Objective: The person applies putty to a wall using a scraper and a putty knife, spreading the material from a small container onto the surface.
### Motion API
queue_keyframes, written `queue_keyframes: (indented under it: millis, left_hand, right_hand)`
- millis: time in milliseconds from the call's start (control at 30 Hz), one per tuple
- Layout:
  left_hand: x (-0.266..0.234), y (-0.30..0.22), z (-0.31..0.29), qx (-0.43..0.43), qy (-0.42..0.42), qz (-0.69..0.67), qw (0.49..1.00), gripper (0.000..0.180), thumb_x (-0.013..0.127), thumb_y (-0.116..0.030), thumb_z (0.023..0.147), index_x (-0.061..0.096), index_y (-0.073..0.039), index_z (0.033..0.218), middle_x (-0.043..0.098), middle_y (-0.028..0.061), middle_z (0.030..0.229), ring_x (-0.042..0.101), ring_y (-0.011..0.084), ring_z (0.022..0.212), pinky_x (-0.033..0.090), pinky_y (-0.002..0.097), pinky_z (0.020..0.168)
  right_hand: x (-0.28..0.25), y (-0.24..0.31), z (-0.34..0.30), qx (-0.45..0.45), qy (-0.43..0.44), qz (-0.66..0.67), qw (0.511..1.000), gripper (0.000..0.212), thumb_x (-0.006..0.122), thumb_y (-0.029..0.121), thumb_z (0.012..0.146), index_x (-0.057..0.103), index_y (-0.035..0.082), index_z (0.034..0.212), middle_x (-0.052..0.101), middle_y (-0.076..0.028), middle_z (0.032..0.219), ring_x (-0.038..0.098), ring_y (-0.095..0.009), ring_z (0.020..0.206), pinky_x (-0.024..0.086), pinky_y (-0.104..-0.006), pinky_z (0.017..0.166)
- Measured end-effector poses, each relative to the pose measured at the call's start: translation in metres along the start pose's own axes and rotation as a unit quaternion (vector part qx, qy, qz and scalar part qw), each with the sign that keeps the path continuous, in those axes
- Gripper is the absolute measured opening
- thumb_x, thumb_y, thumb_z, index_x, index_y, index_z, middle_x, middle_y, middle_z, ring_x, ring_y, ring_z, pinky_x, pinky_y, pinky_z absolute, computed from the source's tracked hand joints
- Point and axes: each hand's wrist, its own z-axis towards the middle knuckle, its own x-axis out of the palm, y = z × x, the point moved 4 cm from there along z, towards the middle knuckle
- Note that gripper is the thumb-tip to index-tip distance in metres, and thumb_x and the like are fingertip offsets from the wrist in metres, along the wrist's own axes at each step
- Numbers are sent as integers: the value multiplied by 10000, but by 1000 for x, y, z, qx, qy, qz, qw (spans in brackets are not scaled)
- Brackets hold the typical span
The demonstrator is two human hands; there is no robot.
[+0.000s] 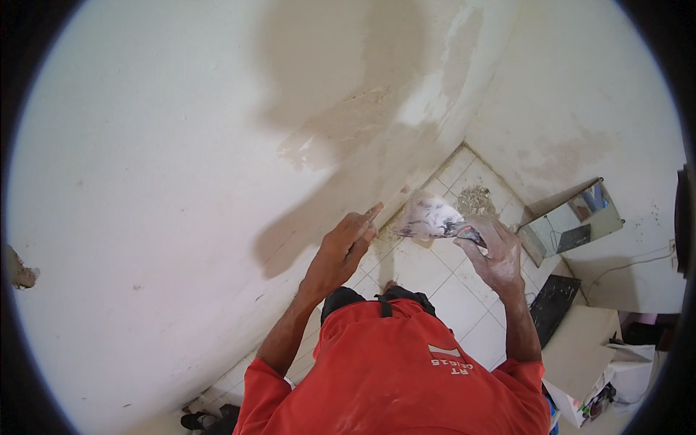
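Observation:
A wide putty knife [429, 217] is gripped by its dark handle in my right hand [499, 254]. Its blade points left, smeared with white filler and dark streaks. White dust coats the right hand's fingers. My left hand [344, 250] is raised close to the wall, left of the blade and apart from it. Its fingers are drawn together with a thin pale edge at their tips; what they hold, if anything, I cannot make out. In front of me the white wall [181, 181] bears a bare, rough patch [341, 127] with my shadow across it.
White floor tiles [464, 290] run to the room's corner, with crumbled debris [475, 201] on them. At right a mirror [573, 221] leans against the wall. Beside it lie a black panel [554, 308] and a cardboard box [580, 348]. A cable [631, 266] hangs along that wall.

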Motion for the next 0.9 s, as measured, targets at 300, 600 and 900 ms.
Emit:
queue_keyframes:
  millis: [300, 600, 900]
  left_hand:
    - [-20, -28, -14, 39, 15, 107, 993, 532, 553, 32, 882, 532, -103, 1396, 596, 77, 931, 548, 201, 750, 494, 319, 679]
    - [-60, -24, -26, 86, 36, 265, 960, 560, 590, 17, 847, 550, -149, 1380, 604, 90, 974, 602, 248, 788, 535, 358, 694]
    - [-46, 26, -43, 11, -81, 61, 995, 294, 532, -45, 940, 617, -46, 1221, 585, 74, 827, 570, 179, 716, 480, 311, 648]
  right_hand:
    - [-5, 22, 13, -151, -99, -80, 980, 267, 753, 34, 751, 664, 55, 1001, 688, -92, 919, 675, -270, 781, 532, -368, 654]
    - [6, 39, 13, -136, -160, -110, 971, 285, 733, -12, 735, 671, 46, 1007, 684, -106, 930, 656, -271, 779, 501, -361, 659]
    - [8, 12, 54, -83, -249, -145, 954, 253, 726, 40, 785, 685, 74, 1033, 667, -98, 896, 638, -255, 775, 496, -368, 679]
